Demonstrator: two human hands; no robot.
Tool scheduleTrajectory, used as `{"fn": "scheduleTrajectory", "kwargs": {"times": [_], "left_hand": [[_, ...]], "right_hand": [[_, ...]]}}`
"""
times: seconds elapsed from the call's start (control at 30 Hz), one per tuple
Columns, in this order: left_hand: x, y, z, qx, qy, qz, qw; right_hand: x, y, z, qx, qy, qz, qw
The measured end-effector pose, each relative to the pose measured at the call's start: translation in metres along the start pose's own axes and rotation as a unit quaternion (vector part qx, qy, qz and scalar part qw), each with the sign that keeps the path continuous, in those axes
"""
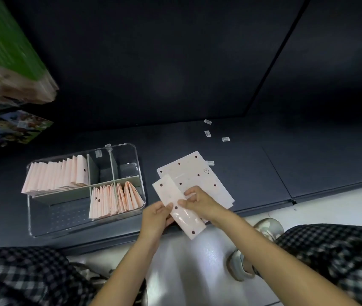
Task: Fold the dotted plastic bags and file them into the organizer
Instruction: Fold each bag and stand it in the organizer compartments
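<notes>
Holding a long, narrow folded bag (179, 209) above the front edge of the dark shelf (252, 173), both hands pinch it near its middle: the left hand (156, 217) on its left edge, the right hand (197, 202) on its right edge, fingers curled onto the plastic; the strip's long axis runs from upper left down to lower right, so each free end projects past the grips; judged, the next fold brings one end over the other, across that axis; a stack of flat dotted bags (197, 173) lies on the shelf just behind the hands, partly under the strip; the clear organizer (131, 149) sits to the left, nearer the left hand, its rear-left and front-right compartments packed with folded bags, the rear-right compartments and the front-left space open; bare shelf lies between the hands and the organizer, giving room to carry leftward.
</notes>
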State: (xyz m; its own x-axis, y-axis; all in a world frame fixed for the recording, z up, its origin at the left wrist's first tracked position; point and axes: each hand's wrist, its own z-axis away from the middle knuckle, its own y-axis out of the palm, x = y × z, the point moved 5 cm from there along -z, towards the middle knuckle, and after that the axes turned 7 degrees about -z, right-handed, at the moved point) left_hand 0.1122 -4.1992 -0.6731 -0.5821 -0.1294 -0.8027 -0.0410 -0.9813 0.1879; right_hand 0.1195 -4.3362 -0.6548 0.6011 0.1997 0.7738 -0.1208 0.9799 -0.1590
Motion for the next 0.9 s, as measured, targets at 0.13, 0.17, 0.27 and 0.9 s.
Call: {"fn": "scheduleTrajectory", "kwargs": {"times": [0.13,0.17,0.27,0.9], "left_hand": [[-0.021,0.005,0.003,0.036,0.014,-0.029,0.999],[-0.026,0.007,0.004,0.046,0.016,-0.036,0.998],[-0.038,0.007,0.005,0.050,0.029,-0.058,0.997],[-0.079,-0.032,-0.002,0.063,0.053,-0.013,0.997]], "right_hand": [[0.012,0.004,0.009,0.023,-0.008,0.030,0.999],[0.012,0.007,0.011,0.038,0.004,0.020,0.999],[0.017,0.011,0.009,0.044,-0.012,-0.002,0.999],[0.051,0.013,-0.002,0.017,-0.152,-0.185,0.971]]}}
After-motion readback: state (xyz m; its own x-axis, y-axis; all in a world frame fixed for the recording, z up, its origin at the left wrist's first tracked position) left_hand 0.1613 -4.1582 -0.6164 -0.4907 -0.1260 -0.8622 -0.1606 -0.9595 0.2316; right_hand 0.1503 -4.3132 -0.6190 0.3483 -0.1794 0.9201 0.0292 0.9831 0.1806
